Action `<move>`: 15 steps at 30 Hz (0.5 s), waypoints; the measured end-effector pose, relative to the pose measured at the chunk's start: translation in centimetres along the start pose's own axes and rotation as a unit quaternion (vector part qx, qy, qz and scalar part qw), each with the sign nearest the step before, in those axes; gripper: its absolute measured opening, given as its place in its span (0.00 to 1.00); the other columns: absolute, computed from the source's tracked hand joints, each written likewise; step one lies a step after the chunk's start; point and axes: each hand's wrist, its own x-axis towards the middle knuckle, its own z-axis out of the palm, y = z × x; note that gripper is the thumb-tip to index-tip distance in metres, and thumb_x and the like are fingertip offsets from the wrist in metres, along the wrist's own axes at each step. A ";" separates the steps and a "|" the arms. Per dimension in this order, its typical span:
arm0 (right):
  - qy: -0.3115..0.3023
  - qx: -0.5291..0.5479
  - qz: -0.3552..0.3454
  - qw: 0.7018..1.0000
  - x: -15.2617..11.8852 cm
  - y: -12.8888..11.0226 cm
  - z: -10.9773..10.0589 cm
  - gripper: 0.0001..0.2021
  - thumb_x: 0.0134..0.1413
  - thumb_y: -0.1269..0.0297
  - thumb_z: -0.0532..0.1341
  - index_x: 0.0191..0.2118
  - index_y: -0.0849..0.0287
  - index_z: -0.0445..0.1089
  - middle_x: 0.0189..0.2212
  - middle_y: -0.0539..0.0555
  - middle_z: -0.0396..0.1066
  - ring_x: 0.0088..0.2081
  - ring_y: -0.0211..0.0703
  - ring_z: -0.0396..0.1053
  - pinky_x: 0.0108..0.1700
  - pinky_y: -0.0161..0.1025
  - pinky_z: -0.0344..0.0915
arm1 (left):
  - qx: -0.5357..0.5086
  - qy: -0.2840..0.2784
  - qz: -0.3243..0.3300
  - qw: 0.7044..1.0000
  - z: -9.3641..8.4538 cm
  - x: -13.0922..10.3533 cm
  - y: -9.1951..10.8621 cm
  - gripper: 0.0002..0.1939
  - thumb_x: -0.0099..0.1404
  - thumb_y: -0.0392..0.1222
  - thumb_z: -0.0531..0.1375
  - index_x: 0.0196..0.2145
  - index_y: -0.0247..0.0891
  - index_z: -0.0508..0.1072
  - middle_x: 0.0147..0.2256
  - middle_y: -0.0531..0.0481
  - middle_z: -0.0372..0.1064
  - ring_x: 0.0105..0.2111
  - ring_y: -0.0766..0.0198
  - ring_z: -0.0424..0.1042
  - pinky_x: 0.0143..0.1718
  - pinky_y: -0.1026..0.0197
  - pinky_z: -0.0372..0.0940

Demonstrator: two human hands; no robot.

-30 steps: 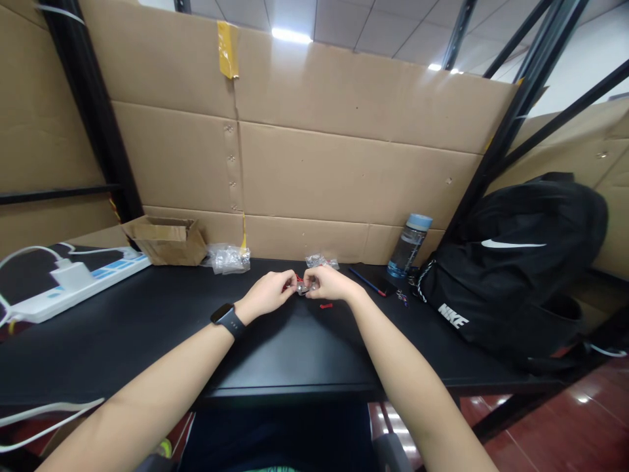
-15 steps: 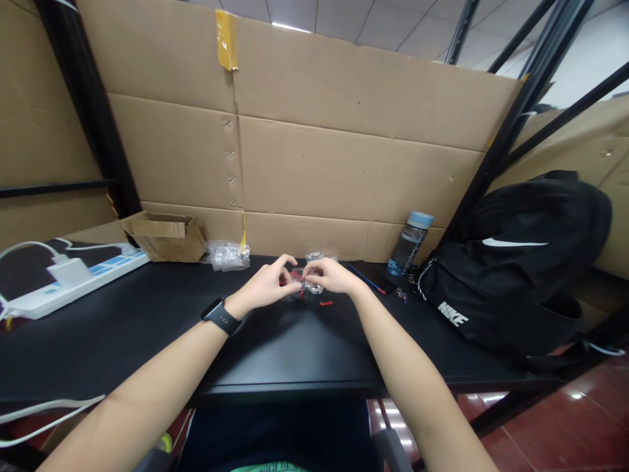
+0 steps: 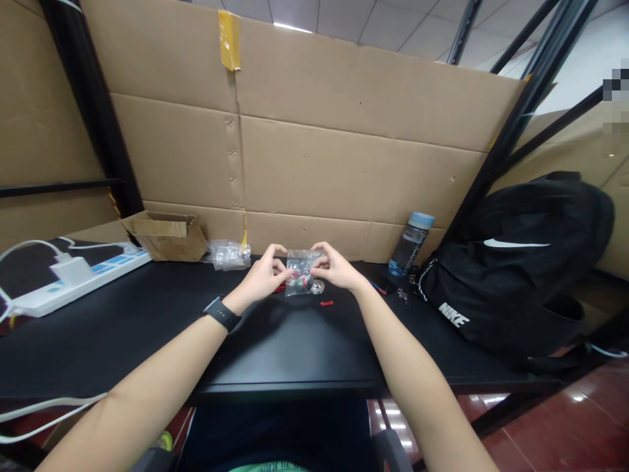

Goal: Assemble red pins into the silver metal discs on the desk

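Observation:
A small clear plastic bag (image 3: 299, 262) is held up above the black table between my two hands, with small red and green pieces showing in its lower part. My left hand (image 3: 268, 274) grips the bag's left edge between thumb and fingers. On the other side my right hand (image 3: 337, 267) pinches its right edge. Just right of the bag, on the table, lies a small round clear or silvery object (image 3: 317, 286). A little red piece (image 3: 327, 303) rests nearer to me. Something red (image 3: 279, 288) shows beneath my left hand, partly hidden.
Crumpled clear plastic (image 3: 227, 254) and an open cardboard box (image 3: 167, 237) stand back left, beside a white power strip (image 3: 73, 287). To the right are a water bottle (image 3: 411, 244), a pen (image 3: 377, 287), small trinkets (image 3: 403, 296) and a black backpack (image 3: 521, 262). Cardboard walls the back.
Both hands have risen slightly and moved apart. The clear bag, earlier low and mostly covered by the fingers, now stands spread between them. The small red piece stays in place.

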 end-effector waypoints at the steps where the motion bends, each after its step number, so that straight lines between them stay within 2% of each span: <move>1: 0.016 0.015 -0.006 1.000 0.1 0.0 0.2 0.27 0.48 0.64 0.68 0.51 0.53 0.56 0.29 0.45 0.73 0.30 0.38 0.73 0.38 0.36 0.69 | -0.027 0.000 0.002 1.000 0.1 -0.1 0.1 0.24 0.65 0.47 0.62 0.53 0.43 0.55 0.28 0.57 0.73 0.28 0.64 0.76 0.34 0.62 0.68; 5: 0.054 0.052 -0.022 0.997 0.2 -0.3 0.6 0.25 0.48 0.62 0.68 0.48 0.52 0.54 0.29 0.43 0.70 0.27 0.36 0.71 0.36 0.35 0.68 | -0.060 -0.034 0.016 0.998 0.5 -0.4 0.3 0.37 0.58 0.46 0.69 0.56 0.45 0.51 0.39 0.50 0.73 0.32 0.64 0.78 0.37 0.61 0.70; 8: 0.069 0.062 -0.025 0.995 0.2 -0.6 0.6 0.25 0.48 0.60 0.68 0.47 0.51 0.54 0.29 0.44 0.69 0.28 0.36 0.71 0.34 0.35 0.68 | -0.027 -0.050 0.033 0.998 0.7 -0.5 0.3 0.43 0.57 0.43 0.69 0.62 0.45 0.48 0.39 0.49 0.74 0.34 0.63 0.78 0.39 0.60 0.70; 12: 0.086 0.072 -0.023 0.993 0.2 -0.8 0.6 0.22 0.48 0.59 0.68 0.45 0.52 0.57 0.29 0.44 0.70 0.28 0.37 0.70 0.31 0.33 0.66 | -0.005 -0.053 0.051 0.997 0.7 -0.6 0.4 0.42 0.63 0.43 0.64 0.67 0.45 0.45 0.36 0.51 0.75 0.33 0.64 0.77 0.37 0.62 0.69; 15: 0.085 0.070 -0.033 0.993 0.4 -0.7 0.8 0.14 0.47 0.60 0.68 0.36 0.57 0.64 0.29 0.48 0.73 0.30 0.37 0.71 0.34 0.35 0.67 | -0.006 -0.061 0.067 0.996 0.9 -0.5 0.4 0.36 0.65 0.43 0.63 0.64 0.45 0.49 0.37 0.50 0.75 0.34 0.64 0.76 0.35 0.65 0.67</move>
